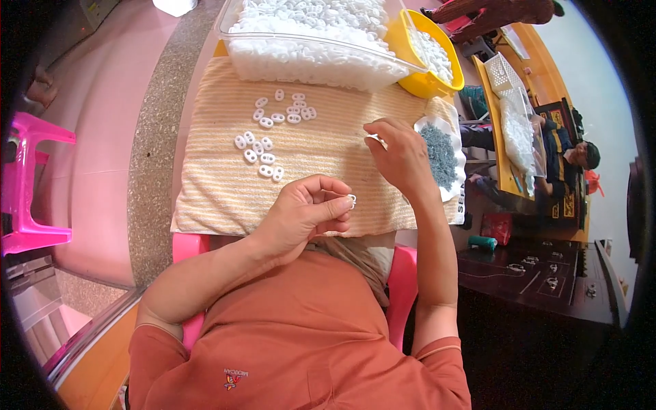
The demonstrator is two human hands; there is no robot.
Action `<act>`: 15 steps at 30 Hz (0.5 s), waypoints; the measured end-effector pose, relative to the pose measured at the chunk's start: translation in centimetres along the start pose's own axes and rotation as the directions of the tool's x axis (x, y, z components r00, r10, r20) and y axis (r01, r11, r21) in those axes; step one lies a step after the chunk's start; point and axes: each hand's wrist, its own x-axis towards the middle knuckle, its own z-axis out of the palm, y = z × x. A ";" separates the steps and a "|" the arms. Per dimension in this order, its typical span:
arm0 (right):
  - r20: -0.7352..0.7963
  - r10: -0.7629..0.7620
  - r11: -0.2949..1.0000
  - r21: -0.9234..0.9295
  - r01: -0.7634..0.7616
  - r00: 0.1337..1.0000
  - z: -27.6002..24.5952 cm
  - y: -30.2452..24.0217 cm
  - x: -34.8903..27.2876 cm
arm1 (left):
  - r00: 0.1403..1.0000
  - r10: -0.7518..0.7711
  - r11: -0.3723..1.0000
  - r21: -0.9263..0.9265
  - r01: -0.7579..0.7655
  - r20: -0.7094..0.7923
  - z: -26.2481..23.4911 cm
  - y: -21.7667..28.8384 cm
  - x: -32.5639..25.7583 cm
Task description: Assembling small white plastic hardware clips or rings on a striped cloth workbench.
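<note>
My left hand (pixel 306 213) is above the near part of a striped towel, its thumb and forefinger closed on a small white plastic piece (pixel 352 199). To the right and farther off, my right hand (pixel 402 154) reaches over the towel with its fingers pinched; a bit of white (pixel 375 139) shows at the fingertips, too small to make out. On the towel's left half lie two loose groups of white two-holed plastic pieces (pixel 267 158). Beside my right hand, a heap of tiny grey-blue parts (pixel 441 156) rests on a white sheet or dish.
A clear plastic bin (pixel 314 76) heaped with white pieces stands at the towel's (pixel 219 198) far edge. A yellow tub (pixel 427 85) of white pieces sits next to it. A pink stool (pixel 34 184) is at left. Another person (pixel 564 150) sits by a table at right.
</note>
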 end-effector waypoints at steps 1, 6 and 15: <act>0.002 0.000 1.000 0.000 0.000 1.000 0.2 0.2 0.4 | 1.000 -0.003 1.000 0.009 0.003 -0.010 -0.1 0.0 0.0; 0.225 -0.026 0.961 -0.262 0.087 0.974 0.9 -0.4 1.6 | 1.000 0.016 1.000 0.012 -0.016 -0.018 -0.4 0.0 0.3; 0.233 -0.130 0.933 -0.301 0.198 0.964 1.4 -0.6 1.9 | 0.999 0.015 1.000 0.024 -0.014 -0.034 -0.4 -0.1 0.2</act>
